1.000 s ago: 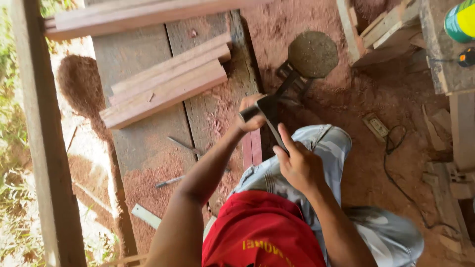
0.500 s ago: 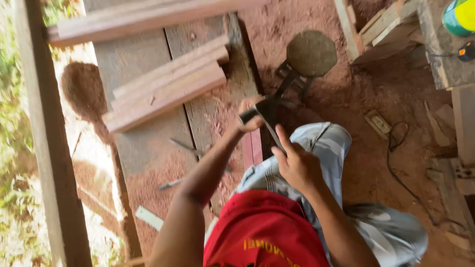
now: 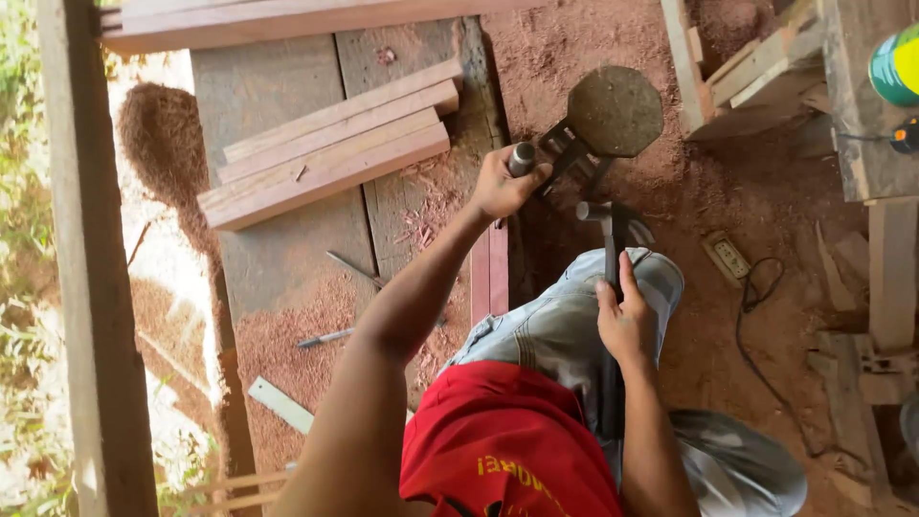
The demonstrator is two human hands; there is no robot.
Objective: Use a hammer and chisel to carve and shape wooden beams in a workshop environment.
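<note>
Between my left hand (image 3: 503, 182) and my right hand (image 3: 624, 321) there is a narrow gap over my knee (image 3: 565, 316), partly taken by the hammer head (image 3: 613, 218). Just beyond my left hand the round metal plate (image 3: 615, 110) on its dark stand blocks the way forward. Left of that hand, the stacked boards (image 3: 330, 153) lie near, with bare plank (image 3: 287, 258) between. Right of my right hand the dirt is open as far as the cable (image 3: 751, 316) and socket block (image 3: 728, 258).
</note>
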